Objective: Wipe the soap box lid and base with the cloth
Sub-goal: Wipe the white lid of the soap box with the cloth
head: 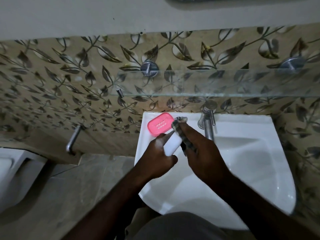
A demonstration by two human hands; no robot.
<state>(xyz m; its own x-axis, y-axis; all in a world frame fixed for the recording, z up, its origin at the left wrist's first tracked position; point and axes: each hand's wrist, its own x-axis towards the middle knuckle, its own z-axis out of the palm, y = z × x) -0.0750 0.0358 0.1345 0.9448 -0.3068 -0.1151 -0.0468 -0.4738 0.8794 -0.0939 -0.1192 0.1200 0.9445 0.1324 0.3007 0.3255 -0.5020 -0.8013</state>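
Observation:
My left hand [158, 157] grips a white oblong soap box part [172, 144] over the left side of the basin. My right hand [201, 148] holds a dark checked cloth [178, 124] bunched against the far end of that white part. A pink soap box part [160, 124] with a grid of small holes lies on the back left ledge of the white sink [251, 161], just beyond both hands. Whether the white part is the lid or the base I cannot tell.
A chrome tap [207, 122] stands at the back of the sink, right of the cloth. Above it runs a glass shelf [207, 84] on metal mounts. A metal handle [73, 140] sticks out of the tiled wall at left, and a white toilet [12, 170] sits at far left.

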